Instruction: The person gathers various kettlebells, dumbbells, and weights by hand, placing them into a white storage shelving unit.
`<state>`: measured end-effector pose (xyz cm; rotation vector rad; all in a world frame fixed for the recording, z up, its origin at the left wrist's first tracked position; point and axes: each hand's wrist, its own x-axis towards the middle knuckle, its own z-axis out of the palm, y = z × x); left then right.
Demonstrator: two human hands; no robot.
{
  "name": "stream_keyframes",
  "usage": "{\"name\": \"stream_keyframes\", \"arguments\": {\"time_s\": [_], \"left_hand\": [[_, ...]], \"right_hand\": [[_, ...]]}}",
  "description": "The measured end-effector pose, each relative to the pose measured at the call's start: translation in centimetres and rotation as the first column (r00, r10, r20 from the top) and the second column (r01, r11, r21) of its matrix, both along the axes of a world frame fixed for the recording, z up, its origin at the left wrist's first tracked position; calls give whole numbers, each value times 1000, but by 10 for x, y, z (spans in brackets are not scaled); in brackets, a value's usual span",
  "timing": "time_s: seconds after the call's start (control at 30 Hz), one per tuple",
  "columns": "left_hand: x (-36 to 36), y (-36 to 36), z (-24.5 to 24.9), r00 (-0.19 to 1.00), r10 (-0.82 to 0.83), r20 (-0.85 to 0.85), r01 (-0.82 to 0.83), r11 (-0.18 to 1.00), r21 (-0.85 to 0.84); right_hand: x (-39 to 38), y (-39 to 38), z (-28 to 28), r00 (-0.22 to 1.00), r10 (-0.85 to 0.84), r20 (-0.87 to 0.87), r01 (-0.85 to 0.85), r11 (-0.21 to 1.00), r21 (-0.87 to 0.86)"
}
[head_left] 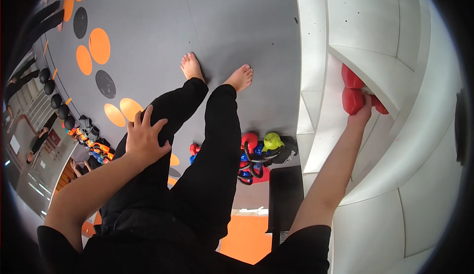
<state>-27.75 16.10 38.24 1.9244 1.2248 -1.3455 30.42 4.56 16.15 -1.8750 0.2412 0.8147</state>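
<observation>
My left hand point(146, 138) rests on the thigh of my black trousers point(185, 101), with its fingers spread and nothing in them. On the right, my right hand point(364, 110) reaches into a compartment of the white shelf point(405, 69) and is closed round a red dumbbell point(352, 101). Another red dumbbell end point(350, 77) lies directly against it, inside the same compartment. The shelf's slanted panel partly covers the red pieces. Which red ends belong together is hard to tell.
Red point(250, 140) and green point(272, 142) kettlebells, with blue ones, stand on the grey floor point(148, 22) beside the shelf. A black box point(286, 195) is near my right arm. Black balls point(49, 87) line the left; people in black stand beyond.
</observation>
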Motion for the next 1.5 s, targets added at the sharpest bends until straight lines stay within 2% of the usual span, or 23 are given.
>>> {"name": "stream_keyframes", "arguments": {"time_s": [0.13,0.2,0.27,0.3,0.33,0.43,0.47,0.5,0.53,0.57,0.6,0.73,0.8,0.9,1.0,1.07,1.1,1.17,1.2,1.27,1.33,1.4,1.5], "left_hand": [[2,0,1,1000,29,-7,-30,1000,-9],[0,-2,4,999,35,-24,-35,999,-21],[-2,-5,9,998,45,-34,-46,999,-27],[-5,-5,11,997,65,-40,-67,997,-34],[-9,-8,16,995,89,-45,-91,995,-43],[-32,-6,29,961,270,63,-268,962,-46],[-44,-5,33,955,277,107,-277,961,-17],[-59,-5,39,858,448,249,-459,888,-19],[-72,0,44,714,579,393,-612,789,-50],[-84,7,53,565,669,483,-708,694,-133],[-99,13,63,404,731,550,-766,599,-233],[-199,4,77,-114,885,452,-794,193,-577],[-248,1,94,123,832,542,-795,409,-448],[-312,11,135,768,459,446,-446,884,-142],[-371,34,113,948,122,294,-70,981,-183],[-403,70,105,567,814,125,-590,507,-628],[-393,94,106,628,764,147,-540,565,-625],[-364,126,116,930,287,227,-189,908,-374],[-347,139,123,946,216,241,-119,925,-361],[-300,162,162,905,-47,423,28,998,49],[-261,201,141,840,-244,484,274,962,8],[-203,204,157,788,-19,615,11,1000,17],[-138,179,173,657,114,745,-66,993,-93]], "right_hand": [[-15,8,15,998,54,25,-52,995,-84],[-39,18,34,998,-52,45,46,991,129],[-55,-3,29,966,8,258,-13,1000,17],[-89,0,47,911,-84,403,178,963,-202],[-118,-7,60,869,64,490,119,935,-333],[-217,-75,87,922,378,80,-301,831,-467],[-247,-90,118,915,384,127,-294,847,-444],[-275,-106,154,733,655,-184,-673,660,-334],[-301,-115,189,386,825,-413,-921,372,-118],[-326,-118,234,390,799,-458,-887,459,46],[-342,-124,270,350,744,-569,-914,404,-34],[-388,-169,353,713,501,-490,-584,812,-20],[-393,-173,394,740,456,-495,-557,827,-71],[-418,-190,409,895,276,-351,-328,939,-98],[-459,-200,421,978,112,-178,-122,992,-42],[-493,-212,428,994,64,-91,-61,998,33],[-510,-222,430,991,114,-67,-113,993,22],[-561,-251,417,984,177,1,-177,982,-59],[-586,-269,406,994,106,13,-105,993,-44],[-638,-305,377,996,88,1,-86,975,-205],[-672,-345,367,999,-4,-36,-7,954,-301],[-739,-407,289,944,311,109,-231,860,-456],[-776,-440,337,995,55,-78,-84,891,-446]]}}
